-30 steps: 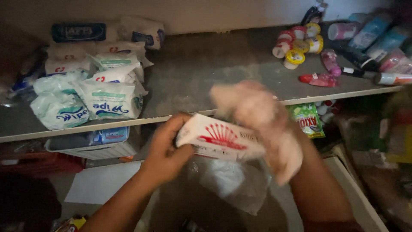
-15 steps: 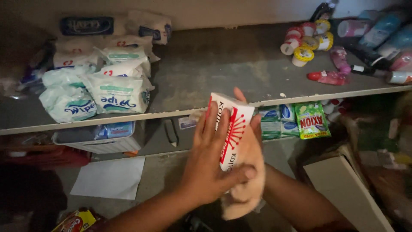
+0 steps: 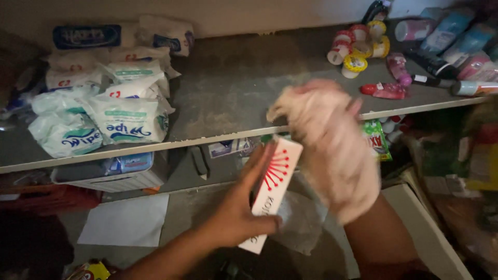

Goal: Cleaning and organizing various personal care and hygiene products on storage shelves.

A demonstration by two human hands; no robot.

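Below the grey shelf (image 3: 233,98), left hand (image 3: 236,218) is clamping a white box (image 3: 272,192), fingers closed around it. Right hand (image 3: 332,150), blurred, is bunching a pale cloth (image 3: 337,171); grip unclear. Wiping one-handed risks knocking the box loose.

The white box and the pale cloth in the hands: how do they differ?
The box is stiff and flat-sided, with a red sunburst print; the cloth is soft, crumpled and plain. The left hand holds the box tilted; the cloth is wrapped over the right hand, beside the box. Both are pale and held below the shelf.

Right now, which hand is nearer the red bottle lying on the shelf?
Right. The right hand, wrapped in a cloth, is just below-left of the red bottle; the left hand holds the box lower down.
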